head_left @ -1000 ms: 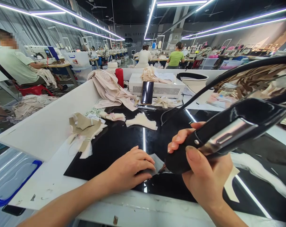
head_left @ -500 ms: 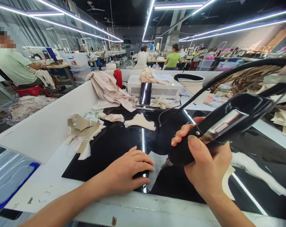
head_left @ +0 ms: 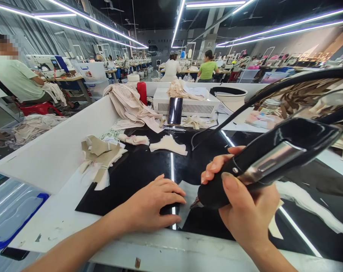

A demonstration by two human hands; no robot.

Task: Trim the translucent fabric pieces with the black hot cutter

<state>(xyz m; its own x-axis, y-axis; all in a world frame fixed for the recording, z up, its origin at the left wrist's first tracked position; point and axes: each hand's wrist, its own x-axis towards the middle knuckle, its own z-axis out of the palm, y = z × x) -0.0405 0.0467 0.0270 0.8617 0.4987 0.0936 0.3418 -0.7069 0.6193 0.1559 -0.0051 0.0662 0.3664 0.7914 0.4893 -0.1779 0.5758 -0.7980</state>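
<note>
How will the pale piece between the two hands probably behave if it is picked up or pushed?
The pale piece looks thin and lies flat, so it is probably light and may bend when lifted. The black surface under it shines with reflections, so the piece might slide easily when pushed.

Black-and-silver tool [head_left: 269, 162], pale grey sheet [head_left: 189, 190], black mat [head_left: 149, 168]

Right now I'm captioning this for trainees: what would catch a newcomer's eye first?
The bulky black handheld tool at right, held in the right hand. Next, the glossy black surface across the middle; near its front edge, the left hand partly covers a pale translucent piece.
</note>
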